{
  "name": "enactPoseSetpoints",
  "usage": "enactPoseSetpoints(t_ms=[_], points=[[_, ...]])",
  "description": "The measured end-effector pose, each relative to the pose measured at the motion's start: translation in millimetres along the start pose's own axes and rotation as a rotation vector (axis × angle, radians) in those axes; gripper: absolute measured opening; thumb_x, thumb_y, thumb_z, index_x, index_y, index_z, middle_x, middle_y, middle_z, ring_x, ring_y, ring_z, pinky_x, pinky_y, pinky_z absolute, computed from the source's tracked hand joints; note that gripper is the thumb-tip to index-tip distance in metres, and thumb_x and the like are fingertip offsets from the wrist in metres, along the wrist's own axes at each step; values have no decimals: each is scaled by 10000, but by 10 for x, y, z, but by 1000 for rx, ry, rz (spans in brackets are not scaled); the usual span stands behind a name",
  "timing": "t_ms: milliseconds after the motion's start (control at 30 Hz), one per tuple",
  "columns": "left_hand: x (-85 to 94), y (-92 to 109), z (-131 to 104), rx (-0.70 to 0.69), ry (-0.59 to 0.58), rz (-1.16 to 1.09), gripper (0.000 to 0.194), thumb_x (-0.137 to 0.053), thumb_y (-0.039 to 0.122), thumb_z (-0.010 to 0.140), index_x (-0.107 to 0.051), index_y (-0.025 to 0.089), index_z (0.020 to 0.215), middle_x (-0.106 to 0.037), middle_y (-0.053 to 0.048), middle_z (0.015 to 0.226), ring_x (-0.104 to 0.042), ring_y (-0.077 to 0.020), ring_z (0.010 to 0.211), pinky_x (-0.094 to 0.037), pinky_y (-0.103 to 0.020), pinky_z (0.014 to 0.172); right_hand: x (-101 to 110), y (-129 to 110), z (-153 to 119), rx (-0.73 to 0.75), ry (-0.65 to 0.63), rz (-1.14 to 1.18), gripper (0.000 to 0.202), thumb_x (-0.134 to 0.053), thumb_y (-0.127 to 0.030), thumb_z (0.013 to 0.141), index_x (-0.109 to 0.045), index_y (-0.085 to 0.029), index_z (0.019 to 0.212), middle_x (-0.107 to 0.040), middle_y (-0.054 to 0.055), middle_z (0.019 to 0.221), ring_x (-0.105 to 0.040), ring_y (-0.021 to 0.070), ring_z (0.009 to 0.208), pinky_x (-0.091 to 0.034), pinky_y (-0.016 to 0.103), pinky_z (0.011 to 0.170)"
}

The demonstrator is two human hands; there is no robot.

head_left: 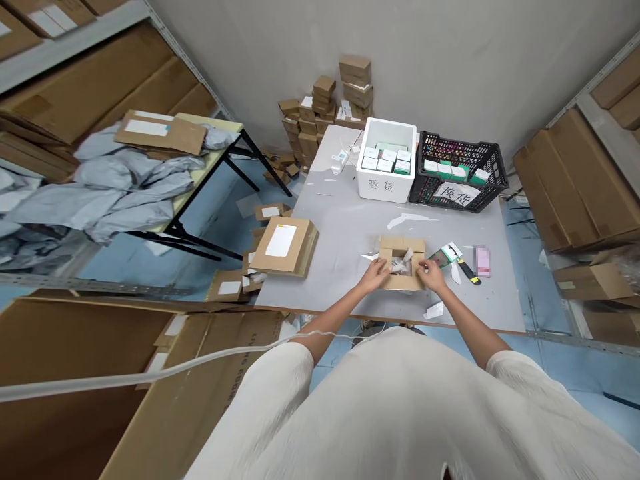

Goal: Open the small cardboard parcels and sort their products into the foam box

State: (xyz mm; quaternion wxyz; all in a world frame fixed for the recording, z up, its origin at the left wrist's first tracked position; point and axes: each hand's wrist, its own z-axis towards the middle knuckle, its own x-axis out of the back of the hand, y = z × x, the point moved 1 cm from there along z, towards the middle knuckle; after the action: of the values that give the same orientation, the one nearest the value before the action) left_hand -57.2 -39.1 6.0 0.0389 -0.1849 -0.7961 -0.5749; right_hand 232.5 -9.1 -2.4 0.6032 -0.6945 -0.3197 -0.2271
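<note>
A small cardboard box point(404, 283) stands with its flaps spread open on the grey table point(340, 227). Inside it lies crumpled whitish packing material point(401, 264); whatever is under that is hidden. My left hand point(375, 276) is closed on the box's left flap, and my right hand point(432, 275) grips the flap on the right. Just beyond my right hand lies a green and white carton point(445, 255). A yellow and black box cutter point(469, 272) rests beside it, with a blurred pink item point(483, 261) further right.
A white foam box point(385, 187) and a black plastic crate point(455, 193), both holding small cartons, stand at the back. A larger taped parcel point(285, 248) sits at the left edge. Paper scraps point(410, 219) lie about. A white cable point(200, 363) crosses in front of me.
</note>
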Motion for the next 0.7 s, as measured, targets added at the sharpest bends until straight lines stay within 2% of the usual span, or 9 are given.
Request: enactPoseSetpoints(t_ms=[133,233,433,600,700], points=[[132,-36,63,-25,84,139,715,-578,705,1001,-622,246,1546,-366,-136,1772,-341,-342,1654,-354,-449,1325,-34,-87,0,10,53,99,367,-622,-427,891,-767,-211,1151,-736,141,1295,-731,293,1088,-570,491,1075],[331,-17,162,-52,136,190,655,-564,655,1028,-632,244,1533,-389,-145,1749,-365,-322,1645,-374,-454,1320,-88,-198,117,51,75,178,379,-636,-452,916,-767,-223,1188,-729,134,1361,-738,275,1107,-563,497,1106],[765,10,432,-7,223,174,623,-597,597,1028,-617,239,1537,-372,-153,1738,-378,-318,1634,-348,-449,1334,-318,-501,598,70,13,294,400,-652,-398,914,-755,-231,1263,-701,112,1476,-732,239,1094,-570,490,1110],[1074,24,651,8,277,171,627,-638,533,1006,-599,192,1530,-369,-180,1696,-382,-314,1621,-341,-397,1331,-553,-726,1032,50,-34,310,410,-651,-343,903,-750,-221,1281,-709,102,1471,-726,223,1030,-561,486,1127],[1246,35,768,11,333,163,653,-639,498,998,-562,167,1556,-393,-190,1643,-453,-289,1562,-361,-362,1311,-691,-845,1241,47,-43,325,410,-673,-321,882,-749,-216,1272,-717,105,1445,-725,222,1039,-569,471,1123]])
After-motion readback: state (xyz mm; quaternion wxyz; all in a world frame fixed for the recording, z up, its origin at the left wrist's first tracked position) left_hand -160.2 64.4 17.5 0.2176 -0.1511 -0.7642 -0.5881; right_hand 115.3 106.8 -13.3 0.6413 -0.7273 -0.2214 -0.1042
